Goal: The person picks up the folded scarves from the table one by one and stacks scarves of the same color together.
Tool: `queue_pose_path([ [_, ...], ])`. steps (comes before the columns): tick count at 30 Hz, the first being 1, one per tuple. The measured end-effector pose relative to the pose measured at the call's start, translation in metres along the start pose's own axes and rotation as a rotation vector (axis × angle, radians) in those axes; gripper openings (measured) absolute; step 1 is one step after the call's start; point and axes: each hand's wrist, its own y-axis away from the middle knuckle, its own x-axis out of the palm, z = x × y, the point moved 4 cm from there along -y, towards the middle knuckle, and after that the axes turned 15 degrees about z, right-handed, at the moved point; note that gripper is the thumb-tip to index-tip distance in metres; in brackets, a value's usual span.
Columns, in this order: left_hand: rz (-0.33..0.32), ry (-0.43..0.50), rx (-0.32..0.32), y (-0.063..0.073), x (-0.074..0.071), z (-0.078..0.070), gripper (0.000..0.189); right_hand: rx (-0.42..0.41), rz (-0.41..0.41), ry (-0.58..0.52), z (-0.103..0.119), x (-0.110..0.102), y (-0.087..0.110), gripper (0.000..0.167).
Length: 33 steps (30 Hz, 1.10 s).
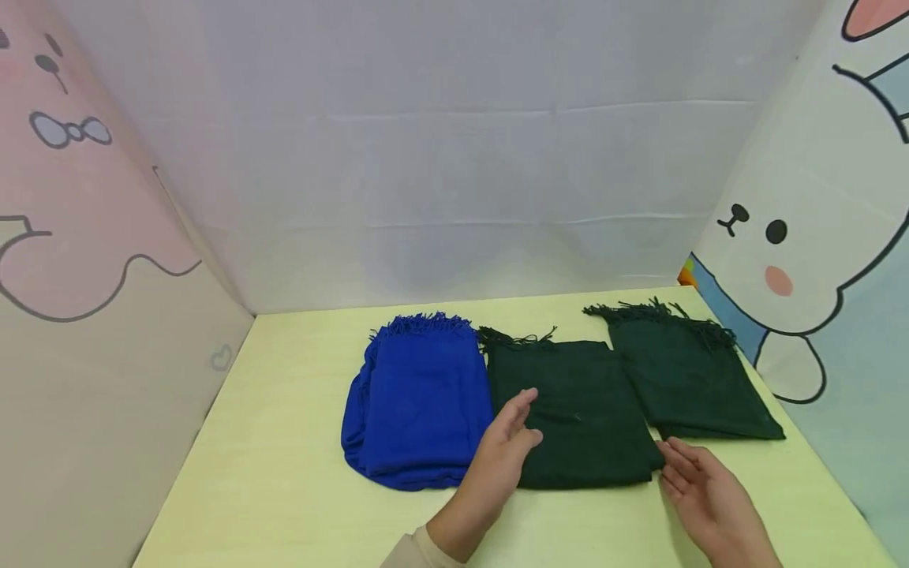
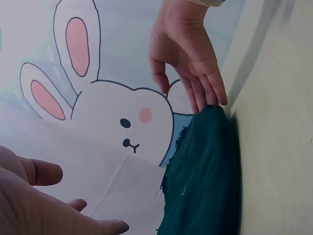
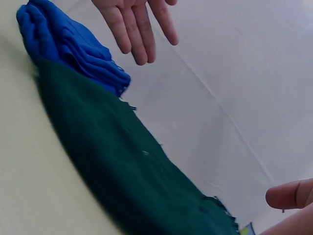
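Note:
A dark green fringed scarf [image 1: 575, 418], folded into a flat rectangle, lies in the middle of the table with its fringe toward the back wall. My left hand [image 1: 500, 450] hovers over its left side, fingers straight and thumb apart, holding nothing. At the scarf's front right corner is my right hand [image 1: 710, 493], fingers extended with the tips right at the edge. The left wrist view shows those right fingers [image 2: 198, 93] straight against the green cloth [image 2: 205, 171]. In the right wrist view the left hand [image 3: 134, 24] is spread above the cloth.
A folded blue fringed scarf [image 1: 426, 402] lies directly left of the green one. Another dark green fringed scarf [image 1: 689, 379] lies at the back right, near the wall with the rabbit drawing [image 1: 795, 237]. The pale yellow table [image 1: 277, 442] meets a white back wall [image 1: 454, 158].

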Motion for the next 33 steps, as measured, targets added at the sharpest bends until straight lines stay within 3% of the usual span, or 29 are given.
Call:
queue_pose_path([
  [3, 0.063, 0.012, -0.023, -0.004, 0.009, 0.003, 0.046, -0.012, -0.034, 0.002, 0.013, -0.011, 0.006, 0.060],
  [9, 0.159, 0.029, -0.037, -0.008, 0.023, 0.010, 0.036, -0.030, -0.063, -0.234, 0.031, -0.042, 0.009, 0.053],
  [13, 0.215, 0.012, -0.027, -0.008, 0.030, 0.011, 0.033, -0.051, -0.136, -0.315, 0.045, -0.070, 0.014, 0.070],
  [17, 0.235, 0.007, -0.034, -0.009, 0.033, 0.013, 0.032, -0.097, -0.211, -0.394, 0.056, -0.096, 0.017, 0.071],
  [25, 0.228, -0.004, -0.032, -0.017, 0.037, 0.021, 0.029, -0.122, -0.074, -0.687, 0.066, -0.115, 0.008, 0.066],
  [30, 0.256, 0.006, -0.079, -0.018, 0.040, 0.031, 0.028, -0.144, -0.059, -0.889, 0.065, -0.118, 0.002, 0.060],
  [33, 0.261, 0.020, -0.094, -0.019, 0.041, 0.035, 0.028, -0.148, -0.043, -0.954, 0.067, -0.120, 0.002, 0.060],
])
